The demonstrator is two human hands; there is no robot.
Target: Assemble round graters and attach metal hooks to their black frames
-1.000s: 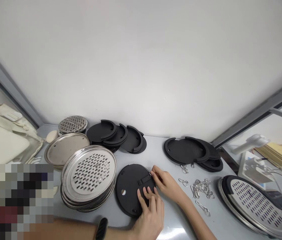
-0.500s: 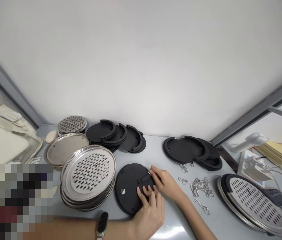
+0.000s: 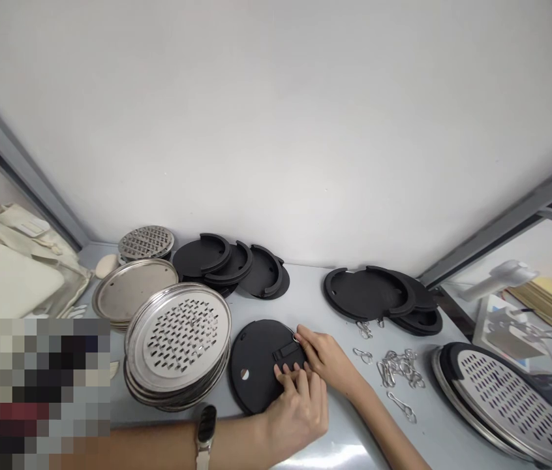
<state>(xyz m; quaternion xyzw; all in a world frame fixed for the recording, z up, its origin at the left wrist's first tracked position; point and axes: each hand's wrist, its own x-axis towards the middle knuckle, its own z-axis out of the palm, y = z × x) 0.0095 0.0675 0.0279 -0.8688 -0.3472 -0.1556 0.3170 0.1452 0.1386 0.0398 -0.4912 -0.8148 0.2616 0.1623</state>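
A round black plastic disc [image 3: 259, 365] lies flat on the table, with a round hole at its left and a small raised bracket [image 3: 286, 351] near its upper right. My left hand [image 3: 300, 405], a watch on its wrist, grips the disc's near right side, fingertips bent onto its face. At the upper right rim, my right hand [image 3: 322, 356] pinches a small metal wire clip [image 3: 296, 337], mostly hidden by the fingers. More wire clips [image 3: 398, 369] lie loose to the right.
Left of the disc stands a stack of metal grater plates [image 3: 183, 336], with plain metal plates [image 3: 134, 287] behind. Black holders [image 3: 202, 254] overlap along the wall, and others [image 3: 367, 294] sit right. More grater plates [image 3: 511, 398] lie at far right.
The whole view has shifted slightly. My left fingers have drawn a little closer together on the disc; my right hand keeps its pinch at the rim.
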